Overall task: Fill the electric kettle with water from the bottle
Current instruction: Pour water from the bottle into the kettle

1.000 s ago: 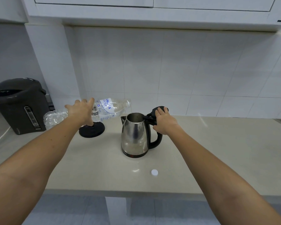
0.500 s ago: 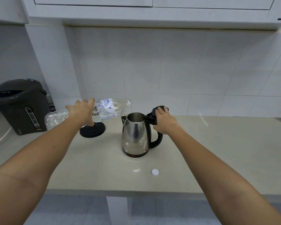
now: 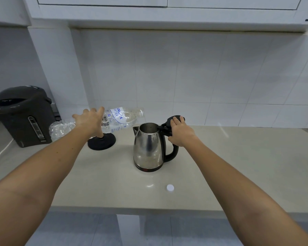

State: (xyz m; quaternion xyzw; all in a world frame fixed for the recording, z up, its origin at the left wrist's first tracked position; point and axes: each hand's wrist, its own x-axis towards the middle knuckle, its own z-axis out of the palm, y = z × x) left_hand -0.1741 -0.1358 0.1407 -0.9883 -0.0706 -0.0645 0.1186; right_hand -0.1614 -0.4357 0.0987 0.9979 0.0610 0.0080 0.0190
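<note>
– How far along?
– Cap [image 3: 170, 187] off, lid open. My left hand [image 3: 89, 119] grips the bottle [image 3: 121, 118], tipped at the kettle [image 3: 148, 148] mouth; right hand [image 3: 180, 133] clasps the handle — filling largely remains, I'd judge.

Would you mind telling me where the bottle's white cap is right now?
In the head view the white cap lies on the countertop near its front edge, in front of the steel kettle and slightly to its right, touching nothing.

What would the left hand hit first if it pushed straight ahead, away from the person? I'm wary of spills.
Probably the tiled wall. The left hand, holding the bottle, points there; nothing shows between, though depth is unclear.
</note>
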